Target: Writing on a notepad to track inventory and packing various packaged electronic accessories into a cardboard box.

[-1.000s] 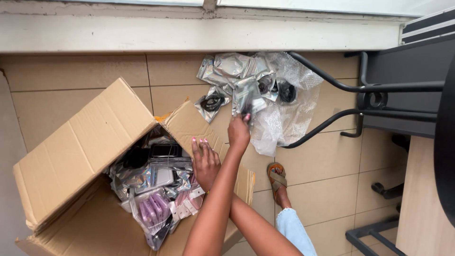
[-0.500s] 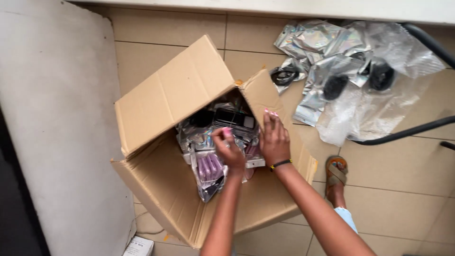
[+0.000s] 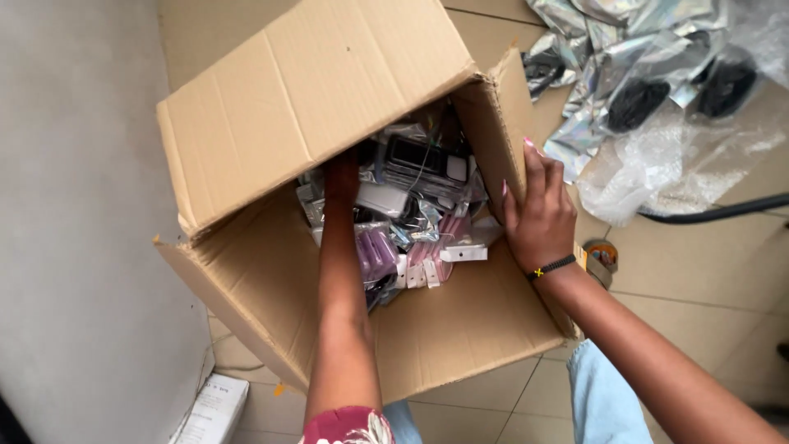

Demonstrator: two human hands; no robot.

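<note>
While the cardboard box [image 3: 329,107] lies tipped on its side on the tiled floor [image 3: 699,271], its mouth facing the wearer, the left hand [image 3: 341,177] reaches deep inside among small wrapped packets [image 3: 411,222], its fingers hidden under the upper flap, so whether it grips anything cannot be told. Right hand [image 3: 538,215]: fingers spread flat against the box's right side flap [image 3: 493,123], holding nothing, a dark bracelet [image 3: 552,265] at the wrist. Pink and purple items sit at the front of the packets. Silvery foil bags [image 3: 625,49] and clear plastic wrap [image 3: 682,156] lie on the floor beyond the box, upper right.
</note>
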